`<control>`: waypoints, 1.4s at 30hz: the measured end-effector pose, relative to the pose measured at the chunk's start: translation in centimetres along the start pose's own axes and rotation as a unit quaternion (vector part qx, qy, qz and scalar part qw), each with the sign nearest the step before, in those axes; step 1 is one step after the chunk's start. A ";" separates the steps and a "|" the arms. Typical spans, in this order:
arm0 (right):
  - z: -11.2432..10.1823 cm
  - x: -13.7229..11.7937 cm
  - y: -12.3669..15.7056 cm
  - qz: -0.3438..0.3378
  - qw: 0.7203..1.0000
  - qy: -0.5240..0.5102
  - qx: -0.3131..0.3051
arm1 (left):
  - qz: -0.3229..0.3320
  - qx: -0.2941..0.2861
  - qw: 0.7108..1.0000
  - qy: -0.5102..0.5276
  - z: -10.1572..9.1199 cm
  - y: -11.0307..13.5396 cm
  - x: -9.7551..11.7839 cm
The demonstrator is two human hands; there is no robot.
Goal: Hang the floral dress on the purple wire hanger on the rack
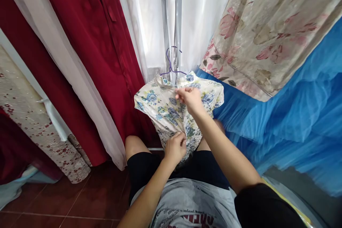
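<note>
A white short-sleeved floral top with blue roses hangs from a purple wire hanger in front of me. Its lower part lies over my lap, where the lower edge is hard to make out. My right hand pinches at the front opening, just below the neckline. Lower down the same front line, the fingers of my left hand are closed on the cloth. Whether a zip pull or a button is between my right fingertips is too small to tell.
Red fabric and a pale sheer drape hang at the left. Behind the top is white cloth. A pink-flowered garment and blue tulle hang at the right. Dark red tiles cover the floor.
</note>
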State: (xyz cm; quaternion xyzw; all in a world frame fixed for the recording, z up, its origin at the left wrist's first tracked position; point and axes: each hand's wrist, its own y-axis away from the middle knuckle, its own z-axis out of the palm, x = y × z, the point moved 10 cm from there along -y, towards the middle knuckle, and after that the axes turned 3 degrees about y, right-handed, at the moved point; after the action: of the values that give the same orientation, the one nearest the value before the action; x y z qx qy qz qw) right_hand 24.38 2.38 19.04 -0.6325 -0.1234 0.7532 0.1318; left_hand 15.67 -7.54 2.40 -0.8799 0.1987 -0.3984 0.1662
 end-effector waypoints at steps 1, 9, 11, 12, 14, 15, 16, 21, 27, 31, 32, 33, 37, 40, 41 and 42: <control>-0.2 -0.9 -1.0 -0.004 1.000 -0.006 0.012 | 0.003 -0.025 0.999 -0.029 0.7 -0.1 0.3; -1.1 -1.2 -0.2 -0.022 0.999 -0.026 -0.002 | 0.054 -0.058 0.997 0.016 -3.2 -4.7 1.4; -1.3 -1.2 0.7 -0.035 0.999 -0.008 -0.010 | 0.087 0.056 0.993 0.062 -8.8 -7.3 3.2; -1.3 -1.4 1.0 -0.044 0.999 0.003 -0.015 | 0.109 0.116 0.985 0.073 -11.7 -8.5 4.3; -1.3 -2.0 1.4 -0.065 0.997 0.018 -0.023 | 0.162 0.162 0.972 0.054 -15.5 -10.9 6.9; -1.3 -2.3 1.5 -0.074 0.997 0.021 -0.025 | 0.187 0.151 0.970 0.026 -16.2 -12.2 8.1; -1.2 -2.5 1.4 -0.082 0.996 0.024 -0.027 | 0.211 0.138 0.968 0.001 -16.6 -13.3 9.2; -1.3 -0.9 -0.8 -0.089 0.995 0.046 -0.004 | 0.282 0.132 0.945 -0.103 -16.7 -15.6 12.1; -1.5 4.8 -0.3 -0.028 0.992 0.121 -0.013 | 0.200 0.334 0.921 0.011 -24.8 -15.1 6.7; -0.8 5.9 2.7 -0.019 0.990 0.129 -0.061 | 0.025 0.475 0.849 0.229 -29.4 -13.6 -5.8; -0.5 5.9 3.4 -0.020 0.988 0.133 -0.070 | -0.052 0.499 0.808 0.308 -28.8 -12.8 -9.7; -0.1 5.9 3.9 -0.020 0.987 0.137 -0.077 | -0.123 0.506 0.768 0.373 -27.3 -11.9 -12.9; -0.3 7.4 4.9 -0.012 0.986 0.149 -0.073 | -0.262 0.420 0.732 0.469 -19.1 -9.3 -18.3; -3.5 10.2 5.0 0.015 0.986 0.162 -0.037 | -0.290 0.348 0.733 0.508 -13.8 -7.8 -18.3; -4.9 11.4 5.1 0.030 0.983 0.178 -0.029 | -0.286 0.330 0.734 0.520 -12.6 -7.5 -17.7; -6.1 12.6 5.3 0.048 0.978 0.201 -0.031 | -0.274 0.312 0.737 0.533 -11.7 -7.5 -16.8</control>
State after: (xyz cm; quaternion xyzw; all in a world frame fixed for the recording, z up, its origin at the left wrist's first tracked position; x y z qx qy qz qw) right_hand 28.11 2.06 4.55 -0.7798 -0.0876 0.6121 0.0978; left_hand -1.79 5.44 2.41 -0.4385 -0.1308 -0.8703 0.1823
